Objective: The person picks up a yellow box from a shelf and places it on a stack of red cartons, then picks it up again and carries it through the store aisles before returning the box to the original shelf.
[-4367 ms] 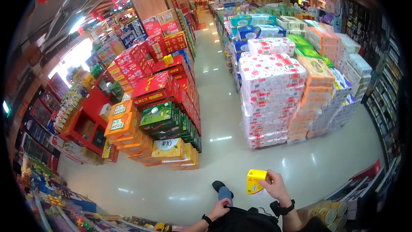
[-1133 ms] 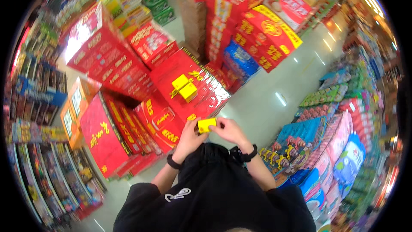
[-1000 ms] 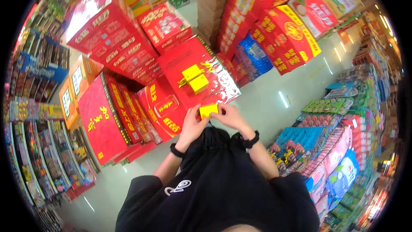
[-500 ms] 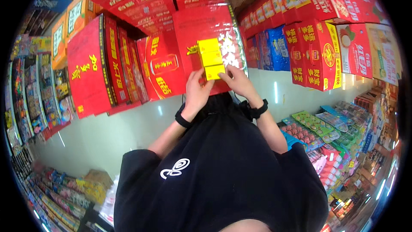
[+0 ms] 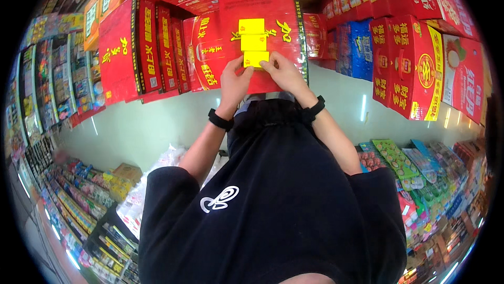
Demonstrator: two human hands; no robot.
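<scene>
Thumbs and fingers of the left hand [image 5: 235, 81] and the right hand [image 5: 286, 74] pinch a small bright-yellow cardboard box [image 5: 256, 59] between them, the left at its left side, the right at its right far corner. This grip is light-looking and two-sided. The box is over the top of a large, glossy red cardboard carton with gold lettering [image 5: 252, 0], nearest the wearer in a row with a yellow middle box [image 5: 254, 43] and a yellow far box [image 5: 251, 26]. Whether its underside bears fully on the carton cannot be told from above.

A hard push away from the body could drive it into the middle box and skew the row, as the two look to be touching or nearly so. Uneven release by the two hands could twist it, and the glossy top may offer little hold.

The carton's near edge lies just short of the black T-shirt [image 5: 273, 194], so a forward lean could bump it. Its dark-striped right edge stands beyond the right hand, with pale shiny floor [image 5: 336, 92] past it. Bare red top shows on both sides of the row, leaving sideways room; farther left, a neighbouring red carton with a can picture [image 5: 202, 47] adjoins.
</scene>
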